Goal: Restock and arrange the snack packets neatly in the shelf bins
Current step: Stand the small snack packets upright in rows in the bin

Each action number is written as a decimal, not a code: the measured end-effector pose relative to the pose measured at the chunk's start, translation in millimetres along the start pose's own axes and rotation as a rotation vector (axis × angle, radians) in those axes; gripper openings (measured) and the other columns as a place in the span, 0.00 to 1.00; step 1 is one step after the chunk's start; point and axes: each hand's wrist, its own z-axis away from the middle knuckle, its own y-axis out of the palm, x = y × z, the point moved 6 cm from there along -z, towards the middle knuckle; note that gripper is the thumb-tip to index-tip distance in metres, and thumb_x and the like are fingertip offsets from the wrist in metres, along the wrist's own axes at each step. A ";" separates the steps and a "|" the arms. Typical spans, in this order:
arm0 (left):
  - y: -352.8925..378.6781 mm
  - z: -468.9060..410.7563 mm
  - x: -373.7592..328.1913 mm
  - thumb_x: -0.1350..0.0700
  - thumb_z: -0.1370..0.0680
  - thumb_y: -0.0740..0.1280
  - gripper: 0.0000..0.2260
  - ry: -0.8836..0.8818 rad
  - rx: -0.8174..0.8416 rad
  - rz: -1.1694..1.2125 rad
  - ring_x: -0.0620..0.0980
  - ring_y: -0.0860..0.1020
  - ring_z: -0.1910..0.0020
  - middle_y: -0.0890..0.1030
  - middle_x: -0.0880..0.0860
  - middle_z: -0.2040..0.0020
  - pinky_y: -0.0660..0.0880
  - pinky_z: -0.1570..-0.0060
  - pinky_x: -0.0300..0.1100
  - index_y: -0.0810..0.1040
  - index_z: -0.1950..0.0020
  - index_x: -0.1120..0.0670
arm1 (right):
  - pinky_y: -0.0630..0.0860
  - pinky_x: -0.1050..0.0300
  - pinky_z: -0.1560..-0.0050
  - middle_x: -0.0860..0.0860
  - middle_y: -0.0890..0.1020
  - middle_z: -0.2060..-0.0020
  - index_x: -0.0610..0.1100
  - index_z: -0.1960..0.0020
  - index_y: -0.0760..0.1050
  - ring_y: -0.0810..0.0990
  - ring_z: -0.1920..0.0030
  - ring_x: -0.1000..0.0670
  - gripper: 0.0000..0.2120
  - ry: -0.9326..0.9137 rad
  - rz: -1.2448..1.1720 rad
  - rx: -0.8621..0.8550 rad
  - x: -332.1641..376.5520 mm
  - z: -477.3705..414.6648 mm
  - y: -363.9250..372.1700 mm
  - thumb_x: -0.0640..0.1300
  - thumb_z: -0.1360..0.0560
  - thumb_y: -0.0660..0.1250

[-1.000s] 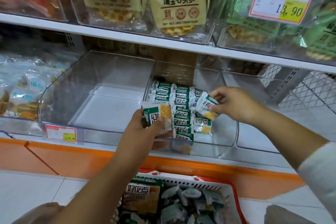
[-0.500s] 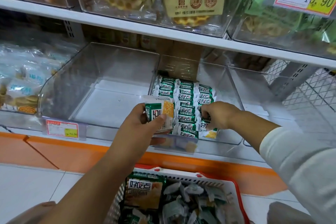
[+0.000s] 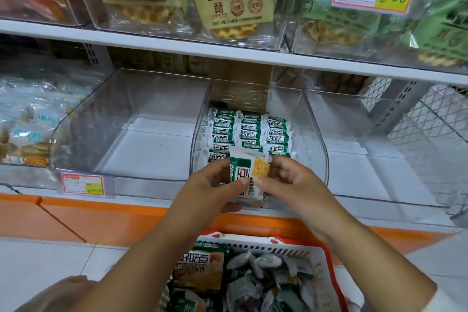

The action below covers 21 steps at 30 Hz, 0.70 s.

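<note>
I am holding one snack packet [image 3: 249,175] with both hands: my left hand [image 3: 212,187] and right hand [image 3: 293,185] are pinching its sides, just before the packets [image 3: 249,132] in the clear bin [image 3: 321,159]. The basket [image 3: 298,243] is below my wrists.

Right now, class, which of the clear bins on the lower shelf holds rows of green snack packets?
The middle bin: green packets lie there in three rows. The left bin and right bin beside it show bare floors.

right hand [image 3: 291,185] left the right row of packets [image 3: 277,134], moved left, and joined left hand [image 3: 212,185] pinching the held packet [image 3: 249,175].
</note>
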 end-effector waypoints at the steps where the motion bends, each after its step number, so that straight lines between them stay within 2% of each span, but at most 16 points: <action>1: 1.6 0.3 -1.8 0.55 0.24 0.72 0.19 0.020 -0.008 -0.014 0.48 0.84 0.50 0.83 0.50 0.43 0.82 0.55 0.41 0.77 0.33 0.50 | 0.80 0.58 0.51 0.50 0.85 0.51 0.49 0.43 0.77 0.83 0.49 0.50 0.13 0.021 -0.023 0.005 -2.3 -1.1 -1.8 0.40 0.26 0.71; 5: 4.7 -2.0 -3.8 0.59 0.26 0.74 0.18 0.039 -0.021 0.043 0.51 0.85 0.53 0.85 0.53 0.48 0.81 0.57 0.40 0.77 0.37 0.49 | 0.81 0.54 0.54 0.49 0.85 0.51 0.48 0.42 0.74 0.84 0.49 0.47 0.17 0.065 -0.147 0.048 -2.8 -1.1 -4.6 0.34 0.26 0.70; 7: 4.7 -4.4 -1.5 0.60 0.27 0.74 0.18 0.034 -0.023 0.065 0.52 0.85 0.54 0.86 0.54 0.50 0.82 0.55 0.42 0.77 0.39 0.51 | 0.80 0.50 0.50 0.47 0.85 0.50 0.46 0.41 0.73 0.84 0.48 0.46 0.19 0.089 -0.233 0.045 -6.0 -0.9 -5.7 0.33 0.28 0.71; 9: 2.8 -6.6 -1.2 0.61 0.27 0.74 0.16 0.053 -0.045 0.048 0.53 0.85 0.53 0.86 0.54 0.52 0.83 0.53 0.44 0.77 0.41 0.53 | 0.79 0.47 0.45 0.46 0.85 0.49 0.45 0.41 0.74 0.83 0.46 0.45 0.21 0.114 -0.250 0.049 -7.6 -1.5 -7.2 0.37 0.32 0.75; 11: 1.4 -7.7 -4.3 0.60 0.27 0.75 0.13 0.115 -0.051 -0.053 0.53 0.84 0.53 0.86 0.54 0.53 0.82 0.54 0.42 0.80 0.44 0.52 | 0.78 0.45 0.41 0.49 0.85 0.49 0.48 0.43 0.76 0.83 0.46 0.47 0.21 0.107 -0.118 0.059 -7.2 -2.4 -10.2 0.46 0.34 0.75; 13: 2.6 -5.2 -11.9 0.58 0.27 0.75 0.11 0.195 -0.026 -0.237 0.46 0.83 0.55 0.85 0.47 0.57 0.77 0.58 0.32 0.82 0.47 0.46 | 0.77 0.50 0.41 0.55 0.83 0.49 0.59 0.44 0.77 0.82 0.47 0.51 0.19 0.062 0.109 0.066 -0.2 -3.1 -15.3 0.53 0.33 0.76; 14: 3.4 -3.8 -14.8 0.56 0.27 0.75 0.11 0.223 -0.015 -0.322 0.42 0.82 0.56 0.84 0.45 0.58 0.75 0.59 0.29 0.82 0.48 0.43 | 0.77 0.53 0.42 0.58 0.82 0.49 0.63 0.45 0.77 0.81 0.47 0.54 0.17 0.035 0.202 0.084 4.9 -4.1 -16.9 0.54 0.32 0.76; 16: 2.4 -1.6 -20.8 0.55 0.27 0.75 0.13 0.261 -0.023 -0.415 0.37 0.81 0.55 0.84 0.40 0.56 0.75 0.57 0.28 0.80 0.48 0.39 | 0.75 0.59 0.47 0.63 0.82 0.50 0.63 0.47 0.80 0.80 0.49 0.60 0.14 -0.034 0.296 0.118 18.4 -6.2 -21.0 0.51 0.30 0.74; 17: -3.2 -0.7 -23.9 0.55 0.27 0.75 0.15 0.278 -0.072 -0.445 0.36 0.80 0.53 0.83 0.38 0.53 0.76 0.55 0.29 0.79 0.46 0.37 | 0.74 0.61 0.51 0.64 0.83 0.51 0.61 0.49 0.81 0.80 0.53 0.62 0.11 -0.062 0.313 0.099 26.2 -8.6 -25.7 0.49 0.29 0.74; 19: -24.5 0.2 -33.9 0.54 0.25 0.74 0.19 0.352 -0.271 -0.553 0.38 0.78 0.48 0.78 0.35 0.44 0.77 0.48 0.35 0.75 0.39 0.37 | 0.73 0.65 0.57 0.61 0.84 0.54 0.58 0.53 0.82 0.79 0.61 0.62 0.08 -0.115 0.340 -0.031 41.4 -19.2 -47.7 0.47 0.29 0.74; 21: -49.9 -1.4 -36.7 0.51 0.25 0.73 0.24 0.396 -0.469 -0.665 0.46 0.75 0.39 0.74 0.43 0.36 0.75 0.39 0.46 0.71 0.30 0.42 | 0.71 0.72 0.59 0.58 0.84 0.54 0.55 0.53 0.82 0.78 0.62 0.65 0.07 -0.163 0.483 -0.129 54.8 -35.6 -71.6 0.45 0.29 0.74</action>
